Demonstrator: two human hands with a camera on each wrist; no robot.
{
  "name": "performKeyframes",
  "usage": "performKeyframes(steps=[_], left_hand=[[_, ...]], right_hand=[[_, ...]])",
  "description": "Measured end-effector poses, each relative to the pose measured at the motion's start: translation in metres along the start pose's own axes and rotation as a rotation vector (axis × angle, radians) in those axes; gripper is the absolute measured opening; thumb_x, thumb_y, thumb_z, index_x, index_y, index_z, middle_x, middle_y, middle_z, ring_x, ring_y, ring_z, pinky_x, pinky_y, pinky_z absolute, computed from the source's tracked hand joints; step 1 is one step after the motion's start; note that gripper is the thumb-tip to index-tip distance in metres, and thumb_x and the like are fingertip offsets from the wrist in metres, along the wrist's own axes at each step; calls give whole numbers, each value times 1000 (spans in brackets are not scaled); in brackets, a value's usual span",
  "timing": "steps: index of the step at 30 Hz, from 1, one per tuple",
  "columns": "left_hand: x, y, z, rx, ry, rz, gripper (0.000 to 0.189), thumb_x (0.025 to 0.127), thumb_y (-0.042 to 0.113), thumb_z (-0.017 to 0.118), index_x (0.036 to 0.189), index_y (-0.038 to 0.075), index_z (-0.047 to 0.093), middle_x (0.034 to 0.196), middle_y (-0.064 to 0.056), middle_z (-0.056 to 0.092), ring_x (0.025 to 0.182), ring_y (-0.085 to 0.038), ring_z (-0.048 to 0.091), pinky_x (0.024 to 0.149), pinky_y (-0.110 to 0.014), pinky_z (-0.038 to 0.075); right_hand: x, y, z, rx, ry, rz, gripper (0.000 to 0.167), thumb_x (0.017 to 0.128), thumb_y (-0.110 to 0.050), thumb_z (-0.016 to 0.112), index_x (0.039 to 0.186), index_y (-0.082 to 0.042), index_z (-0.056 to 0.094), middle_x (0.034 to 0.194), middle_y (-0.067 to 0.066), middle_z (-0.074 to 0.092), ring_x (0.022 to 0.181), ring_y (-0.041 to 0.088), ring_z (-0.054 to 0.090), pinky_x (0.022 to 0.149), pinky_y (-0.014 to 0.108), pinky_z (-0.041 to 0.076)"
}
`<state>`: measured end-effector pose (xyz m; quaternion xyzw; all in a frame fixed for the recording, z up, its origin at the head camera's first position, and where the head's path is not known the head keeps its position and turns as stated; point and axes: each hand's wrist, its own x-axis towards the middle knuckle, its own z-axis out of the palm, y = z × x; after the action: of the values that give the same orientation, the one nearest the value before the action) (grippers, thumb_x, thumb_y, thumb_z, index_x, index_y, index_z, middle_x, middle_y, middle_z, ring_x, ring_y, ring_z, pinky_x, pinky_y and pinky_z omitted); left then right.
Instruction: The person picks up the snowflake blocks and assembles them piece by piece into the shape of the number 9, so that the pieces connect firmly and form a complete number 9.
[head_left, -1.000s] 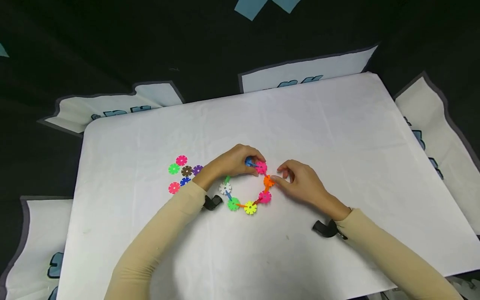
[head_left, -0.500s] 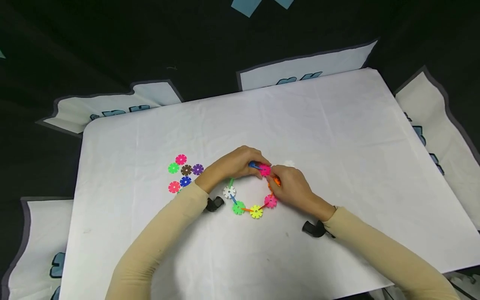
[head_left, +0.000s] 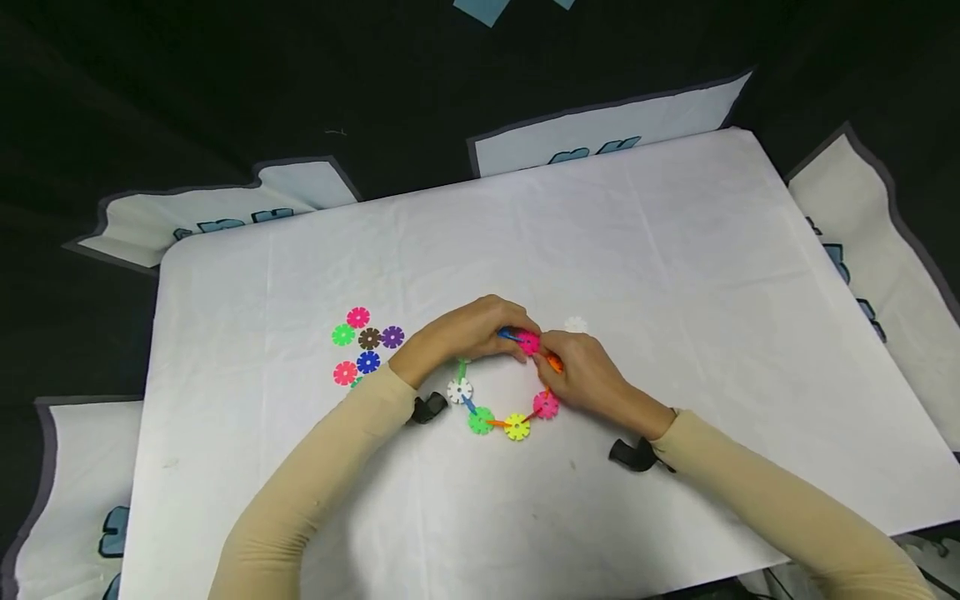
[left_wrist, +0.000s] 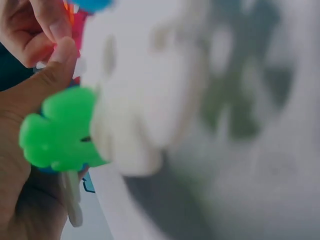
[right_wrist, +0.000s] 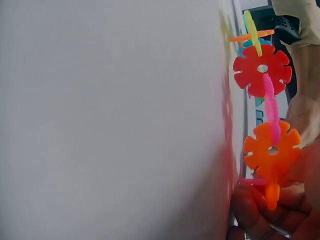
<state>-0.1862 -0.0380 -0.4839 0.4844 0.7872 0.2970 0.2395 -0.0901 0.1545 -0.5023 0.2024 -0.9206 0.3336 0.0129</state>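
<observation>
A ring of slotted plastic snowflake discs hangs between the two hands. In the head view its near side shows a white disc (head_left: 460, 390), a green disc (head_left: 481, 421), a yellow disc (head_left: 517, 427) and a pink disc (head_left: 546, 405). My left hand (head_left: 480, 332) grips the ring at its far side, by a blue disc (head_left: 508, 334). Opposite it, my right hand (head_left: 588, 367) pinches the ring next to another pink disc (head_left: 528, 342). An orange disc (right_wrist: 272, 149) sits against the right fingers in the right wrist view. The fingertips hide where the pieces meet.
Loose discs lie left of the left hand, among them a brown disc (head_left: 370, 338), a purple disc (head_left: 392, 337) and a coral disc (head_left: 345, 372). A pale white disc (head_left: 576, 324) lies just behind the right hand. Everything is on a white-covered table (head_left: 675, 250).
My right hand has moved left and taken hold of the ring by the pink and orange discs, uncovering a white disc behind it. The ring has shifted slightly right. Over the last half second little moves.
</observation>
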Motion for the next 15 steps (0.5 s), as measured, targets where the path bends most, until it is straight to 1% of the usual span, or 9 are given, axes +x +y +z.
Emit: performKeyframes(steps=[2, 5, 8, 11, 15], left_hand=[[0, 1, -1, 18, -11, 6, 33, 85, 24, 76, 116, 13, 72, 109, 2, 71, 96, -7, 64, 90, -23, 50], [0, 1, -2, 32, -10, 8, 33, 85, 25, 76, 116, 13, 72, 109, 1, 72, 97, -7, 64, 91, -23, 50], [-2, 0, -1, 23, 2, 15, 34, 86, 24, 76, 117, 12, 71, 109, 1, 72, 97, -7, 65, 91, -23, 50], [-6, -2, 1, 8, 16, 14, 34, 86, 24, 75, 117, 12, 71, 107, 1, 72, 95, -7, 65, 89, -23, 51], [-12, -6, 7, -31, 27, -23, 36, 85, 24, 77, 118, 12, 71, 102, 2, 72, 89, -6, 63, 84, -22, 52]], right_hand=[[-1, 0, 0, 14, 2, -7, 20, 85, -5, 64, 68, -10, 54, 63, 1, 47, 57, 11, 39, 54, 22, 30], [0, 1, 0, 33, 6, -17, 20, 84, -5, 62, 67, -10, 53, 63, 1, 45, 57, 11, 38, 54, 21, 29], [0, 1, 1, 45, 7, -22, 21, 83, -3, 63, 66, -10, 52, 62, 0, 44, 56, 10, 37, 53, 21, 28], [2, 1, 2, 61, -7, -26, 20, 83, -3, 63, 67, -10, 53, 61, 0, 43, 56, 9, 37, 53, 20, 28], [3, 1, 6, 79, -34, -25, 19, 86, -5, 65, 70, -10, 57, 61, -2, 44, 55, 8, 38, 52, 20, 29]])
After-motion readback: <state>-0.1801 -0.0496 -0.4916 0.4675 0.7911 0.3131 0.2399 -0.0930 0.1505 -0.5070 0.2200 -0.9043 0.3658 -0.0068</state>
